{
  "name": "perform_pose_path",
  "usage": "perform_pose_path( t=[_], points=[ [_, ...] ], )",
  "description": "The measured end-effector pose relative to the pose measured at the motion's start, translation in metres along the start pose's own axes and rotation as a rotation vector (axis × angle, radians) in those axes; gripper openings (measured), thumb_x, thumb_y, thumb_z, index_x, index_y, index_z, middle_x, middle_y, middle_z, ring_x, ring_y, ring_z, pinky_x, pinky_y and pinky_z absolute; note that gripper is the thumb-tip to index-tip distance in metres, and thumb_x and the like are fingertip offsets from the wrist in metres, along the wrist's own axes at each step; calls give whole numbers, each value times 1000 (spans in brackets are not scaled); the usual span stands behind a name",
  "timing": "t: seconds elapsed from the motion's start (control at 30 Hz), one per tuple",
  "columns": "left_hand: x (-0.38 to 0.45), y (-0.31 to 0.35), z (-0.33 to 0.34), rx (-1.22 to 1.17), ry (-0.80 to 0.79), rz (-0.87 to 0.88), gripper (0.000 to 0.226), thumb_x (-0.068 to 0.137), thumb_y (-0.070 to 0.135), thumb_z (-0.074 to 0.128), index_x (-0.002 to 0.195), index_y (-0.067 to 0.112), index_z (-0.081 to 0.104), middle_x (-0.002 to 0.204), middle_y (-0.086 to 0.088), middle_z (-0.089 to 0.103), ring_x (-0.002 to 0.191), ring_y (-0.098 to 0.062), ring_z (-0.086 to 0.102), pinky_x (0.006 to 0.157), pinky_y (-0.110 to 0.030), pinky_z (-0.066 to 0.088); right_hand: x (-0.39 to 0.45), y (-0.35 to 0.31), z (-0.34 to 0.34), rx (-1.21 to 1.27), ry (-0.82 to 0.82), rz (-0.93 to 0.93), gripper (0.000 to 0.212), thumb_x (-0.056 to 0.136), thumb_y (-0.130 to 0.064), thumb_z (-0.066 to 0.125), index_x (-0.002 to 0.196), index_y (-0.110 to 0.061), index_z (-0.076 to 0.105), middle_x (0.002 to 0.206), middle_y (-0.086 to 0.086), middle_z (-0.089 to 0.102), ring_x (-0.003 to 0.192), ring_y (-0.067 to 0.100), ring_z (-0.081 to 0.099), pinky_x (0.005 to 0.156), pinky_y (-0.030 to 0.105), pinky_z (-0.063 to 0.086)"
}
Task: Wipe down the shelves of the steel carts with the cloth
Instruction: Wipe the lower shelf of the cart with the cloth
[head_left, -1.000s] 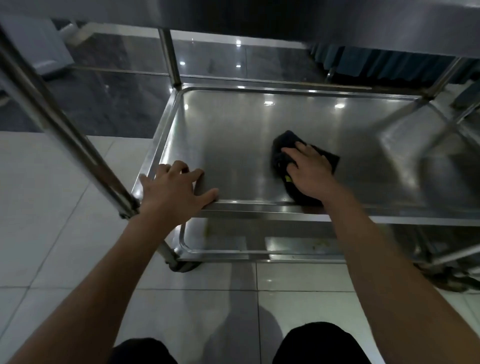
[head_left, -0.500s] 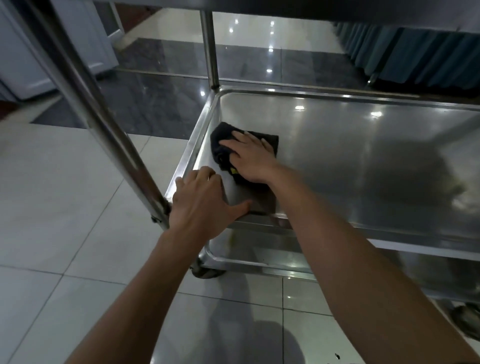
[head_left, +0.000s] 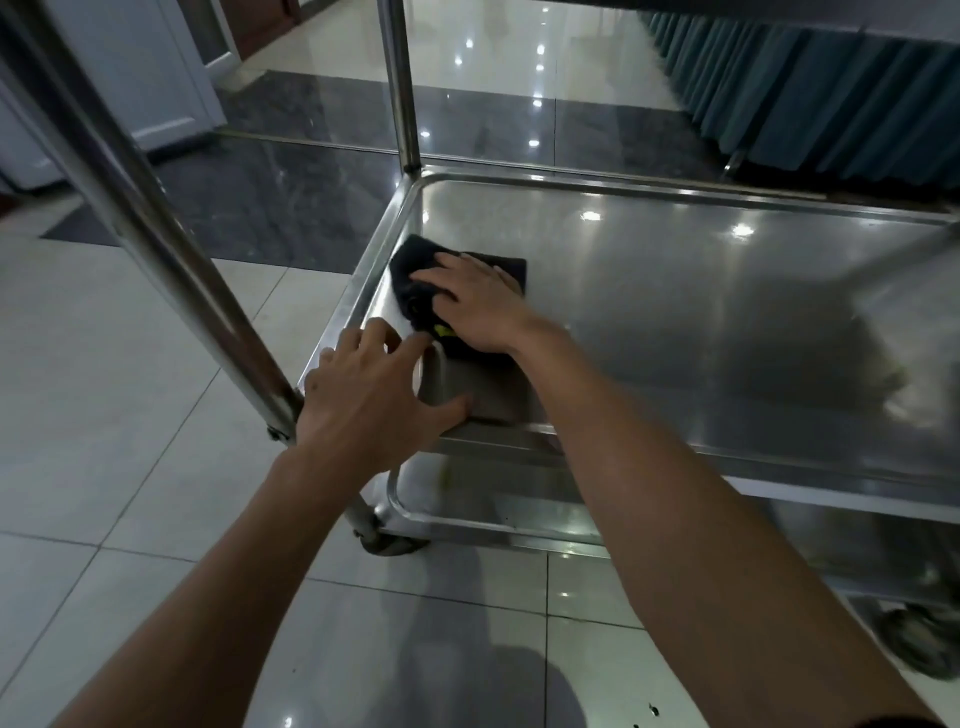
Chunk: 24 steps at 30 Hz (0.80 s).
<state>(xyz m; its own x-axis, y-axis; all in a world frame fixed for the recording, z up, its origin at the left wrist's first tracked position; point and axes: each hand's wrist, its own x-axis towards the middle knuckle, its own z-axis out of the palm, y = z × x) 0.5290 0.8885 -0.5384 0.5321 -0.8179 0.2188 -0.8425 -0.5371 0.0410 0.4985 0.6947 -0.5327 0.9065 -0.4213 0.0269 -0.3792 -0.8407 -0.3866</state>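
The cloth (head_left: 415, 280), dark, soft and bunched into folds, lies on the middle shelf (head_left: 675, 312) of the steel cart (head_left: 519, 525) near its left rear corner, pinned flat under the right hand (head_left: 475, 306), whose fingers are extended and pressing rather than curled round it. Judged light and limp, it should slide readily on the smooth steel and is best worked with a flat palm over its centre, since an edge hold would likely let it fold and skip. The left hand (head_left: 374, 400) rests with spread fingers on the shelf's near left corner beside the upright post (head_left: 156, 234), gripping nothing.
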Motion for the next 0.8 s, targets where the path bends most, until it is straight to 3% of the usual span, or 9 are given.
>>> perform_pose_path(
  t=[0.07,0.27,0.37,0.5,0.63,0.8],
  points=[
    [0,1,0,28,8,28,89,72,95,22,137,41,50,125,-1,54,116,-26,51,75,-43,47,-16,25,-6,-10,13,60,47,102,-33,36,147,-44,41,164,-9,24,152,16,15,122,46,9],
    [5,8,-8,47,-103,-30,81,71,93,26,128,43,53,122,-2,52,117,-29,49,84,-51,46,-72,85,-20,-15,103,190,46,101,-40,35,146,-49,40,164,-13,23,152,14,15,123,45,9],
    [16,31,-20,23,-208,-42,66,71,75,39,125,40,54,129,-4,50,123,-33,46,99,-64,36,-97,99,-28,-22,107,260,45,102,-41,34,146,-49,38,164,-12,22,152,15,15,124,46,11],
    [24,98,-27,-145,-295,137,49,79,48,51,127,37,56,132,-2,49,126,-34,45,100,-57,41,-128,109,-39,-30,115,353,46,103,-39,34,148,-46,37,165,-9,21,152,16,14,123,46,11],
    [22,125,-24,-155,-337,108,42,82,53,47,119,36,58,126,-6,48,124,-39,42,98,-62,41,-169,137,-56,-33,169,458,45,103,-36,36,147,-44,40,164,-7,24,152,17,17,123,45,13],
    [18,119,-18,-150,-278,137,48,82,58,46,125,39,55,129,-5,49,122,-38,45,99,-60,41,-217,173,-73,-27,234,577,45,103,-33,37,148,-38,42,163,-5,27,151,20,19,123,45,13]
  ],
)
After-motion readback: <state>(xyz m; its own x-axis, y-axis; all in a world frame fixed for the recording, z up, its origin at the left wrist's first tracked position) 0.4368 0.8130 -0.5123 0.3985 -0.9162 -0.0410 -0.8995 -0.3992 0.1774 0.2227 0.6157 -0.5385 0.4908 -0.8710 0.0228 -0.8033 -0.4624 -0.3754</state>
